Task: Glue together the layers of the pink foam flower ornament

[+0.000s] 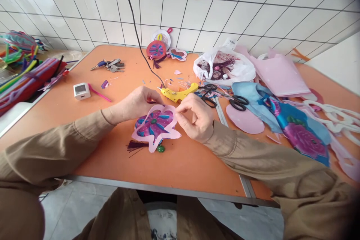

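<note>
A pink felt outline (174, 134) with a wavy edge lies over a purple and blue fabric ornament (140, 123) near the middle of the table. A green bead (161, 149) and a dark purple tassel (137, 145) hang from the ornament's lower side. My left hand (137, 101) grips the ornament at its upper left, the fingertips partly hidden behind it. At the right edge of the outline, thumb and forefinger of my right hand (197, 116) pinch together. Just beyond both hands lies a yellow hot glue gun (180, 93).
Black-handled scissors (239, 102), an oval pink felt piece (244, 118) and blue embroidered fabric (303, 135) are on the right. Farther back are a white plastic bag (244, 65), finished ornaments (156, 49) and keys (112, 65). A small white device (81, 91) sits left.
</note>
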### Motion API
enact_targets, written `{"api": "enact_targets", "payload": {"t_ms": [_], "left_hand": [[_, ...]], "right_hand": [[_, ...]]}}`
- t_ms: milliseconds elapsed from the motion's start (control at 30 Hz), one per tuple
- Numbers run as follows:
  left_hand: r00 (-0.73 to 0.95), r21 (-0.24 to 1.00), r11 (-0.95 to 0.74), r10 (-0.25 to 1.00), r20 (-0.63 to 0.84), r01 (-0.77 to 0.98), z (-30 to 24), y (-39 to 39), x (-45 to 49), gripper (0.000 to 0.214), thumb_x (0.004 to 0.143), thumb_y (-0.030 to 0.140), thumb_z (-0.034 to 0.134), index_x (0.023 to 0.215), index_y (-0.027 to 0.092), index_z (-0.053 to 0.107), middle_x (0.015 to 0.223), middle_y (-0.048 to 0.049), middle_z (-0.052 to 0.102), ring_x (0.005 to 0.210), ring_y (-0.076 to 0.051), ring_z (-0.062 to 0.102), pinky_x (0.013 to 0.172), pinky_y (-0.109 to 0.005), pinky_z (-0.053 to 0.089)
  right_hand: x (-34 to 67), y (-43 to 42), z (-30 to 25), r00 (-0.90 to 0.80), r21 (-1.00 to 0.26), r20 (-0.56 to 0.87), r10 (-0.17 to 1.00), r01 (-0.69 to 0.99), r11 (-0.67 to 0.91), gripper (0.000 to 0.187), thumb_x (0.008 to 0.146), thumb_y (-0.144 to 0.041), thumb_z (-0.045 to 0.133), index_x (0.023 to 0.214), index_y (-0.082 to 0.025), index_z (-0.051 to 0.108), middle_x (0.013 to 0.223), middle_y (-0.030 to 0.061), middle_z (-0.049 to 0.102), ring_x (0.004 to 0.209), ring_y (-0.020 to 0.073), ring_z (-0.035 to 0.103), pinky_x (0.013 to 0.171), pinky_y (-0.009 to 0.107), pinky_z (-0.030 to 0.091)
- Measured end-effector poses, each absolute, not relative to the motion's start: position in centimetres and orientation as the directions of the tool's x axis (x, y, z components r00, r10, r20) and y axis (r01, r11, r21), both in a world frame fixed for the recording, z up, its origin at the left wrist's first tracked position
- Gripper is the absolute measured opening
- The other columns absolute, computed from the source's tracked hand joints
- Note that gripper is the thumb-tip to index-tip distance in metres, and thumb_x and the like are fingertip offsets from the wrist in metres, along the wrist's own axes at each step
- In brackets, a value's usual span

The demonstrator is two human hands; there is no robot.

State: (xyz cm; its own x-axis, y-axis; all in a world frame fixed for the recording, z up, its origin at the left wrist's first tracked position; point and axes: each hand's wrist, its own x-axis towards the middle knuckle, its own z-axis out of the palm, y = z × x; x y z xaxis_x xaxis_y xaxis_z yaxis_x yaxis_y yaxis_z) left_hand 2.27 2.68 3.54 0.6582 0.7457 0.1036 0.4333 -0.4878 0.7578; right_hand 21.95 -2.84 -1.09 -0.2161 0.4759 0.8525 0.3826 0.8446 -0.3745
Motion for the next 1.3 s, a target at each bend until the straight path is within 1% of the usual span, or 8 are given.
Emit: {"api": "enact_targets", "payload": {"t_ms": [67, 133, 267, 400, 567, 667, 867, 1300], "left_hand": [[0.616, 0.673, -0.605, 0.738, 0.273, 0.426, 3.6, 2.2, 2.3, 0.016, 0.074, 0.025, 0.063, 0.067, 0.013, 0.071, 0.074, -0.0049, 0.068, 0.067, -0.012, 0.054, 0.061, -0.024, 0.042], [0.591, 0.621, -0.641, 0.736, 0.331, 0.451, 3.8, 1.7, 2.2, 0.018, 0.076, 0.025, 0.062, 0.065, 0.013, 0.071, 0.070, -0.0045, 0.068, 0.065, -0.011, 0.053, 0.060, -0.023, 0.041], [0.607, 0.626, -0.582, 0.767, 0.208, 0.519, 4.5, 0.4, 2.3, 0.021, 0.077, 0.028, 0.062, 0.067, 0.013, 0.072, 0.062, -0.0028, 0.067, 0.055, -0.010, 0.053, 0.052, -0.021, 0.039], [0.679, 0.565, -0.600, 0.728, 0.092, 0.566, 5.3, -0.4, 2.9, 0.016, 0.073, 0.016, 0.060, 0.062, 0.012, 0.070, 0.054, -0.0001, 0.062, 0.049, -0.007, 0.050, 0.046, -0.019, 0.033], [0.662, 0.608, -0.494, 0.746, -0.070, 0.622, 5.6, -0.1, 3.4, 0.018, 0.073, 0.017, 0.057, 0.064, 0.010, 0.071, 0.052, 0.0012, 0.058, 0.047, -0.007, 0.046, 0.042, -0.018, 0.031], [0.652, 0.641, -0.454, 0.752, -0.097, 0.619, 5.5, 0.2, 3.2, 0.018, 0.072, 0.017, 0.056, 0.066, 0.010, 0.072, 0.052, 0.0012, 0.057, 0.048, -0.007, 0.044, 0.043, -0.018, 0.032], [0.682, 0.642, -0.511, 0.730, -0.026, 0.572, 4.6, -0.1, 3.0, 0.017, 0.071, 0.014, 0.054, 0.063, 0.011, 0.068, 0.053, 0.0021, 0.057, 0.048, -0.006, 0.045, 0.045, -0.017, 0.033], [0.835, 0.566, -0.689, 0.550, 0.004, 0.452, 4.0, 1.2, 1.6, 0.017, 0.079, 0.016, 0.052, 0.073, 0.013, 0.068, 0.071, -0.0016, 0.068, 0.061, -0.009, 0.056, 0.058, -0.019, 0.042]], "right_hand": [[21.9, -3.1, -0.9, -0.256, -0.362, 0.833, 0.491, 0.420, 0.832, 0.011, 0.085, -0.017, 0.053, 0.075, -0.019, 0.056, 0.065, 0.0002, 0.052, 0.062, 0.0144, 0.049, 0.064, 0.034, 0.040], [21.9, -3.3, -0.8, -0.277, -0.375, 0.801, 0.531, 0.459, 0.805, 0.019, 0.089, -0.019, 0.049, 0.072, -0.019, 0.056, 0.062, -0.0002, 0.053, 0.061, 0.0140, 0.050, 0.066, 0.035, 0.038], [21.7, -3.6, -0.5, -0.257, -0.513, 0.708, 0.658, 0.452, 0.729, 0.039, 0.096, -0.035, 0.044, 0.061, -0.018, 0.052, 0.058, -0.0002, 0.053, 0.060, 0.0134, 0.049, 0.066, 0.034, 0.036], [21.4, -3.8, 0.0, -0.279, -0.632, 0.570, 0.773, 0.453, 0.629, 0.052, 0.096, -0.048, 0.042, 0.054, -0.019, 0.049, 0.054, 0.0003, 0.051, 0.059, 0.0132, 0.047, 0.064, 0.033, 0.036], [20.9, -4.0, 0.3, -0.228, -0.708, 0.425, 0.876, 0.519, 0.478, 0.031, 0.081, -0.037, 0.063, 0.058, -0.017, 0.057, 0.058, 0.0021, 0.059, 0.061, 0.0146, 0.052, 0.061, 0.031, 0.038], [20.8, -3.9, 0.1, -0.216, -0.703, 0.440, 0.872, 0.522, 0.483, 0.018, 0.075, -0.021, 0.063, 0.058, -0.018, 0.057, 0.059, 0.0012, 0.060, 0.061, 0.0139, 0.053, 0.060, 0.030, 0.040], [20.6, -4.0, -0.4, -0.252, -0.645, 0.479, 0.841, 0.549, 0.532, 0.020, 0.074, -0.016, 0.060, 0.056, -0.018, 0.053, 0.056, 0.0000, 0.057, 0.057, 0.0127, 0.051, 0.057, 0.029, 0.040], [20.6, -4.0, -0.8, -0.330, -0.734, 0.406, 0.852, 0.438, 0.519, 0.021, 0.073, -0.012, 0.060, 0.054, -0.018, 0.051, 0.055, -0.0022, 0.053, 0.057, 0.0105, 0.049, 0.056, 0.026, 0.039]]}}
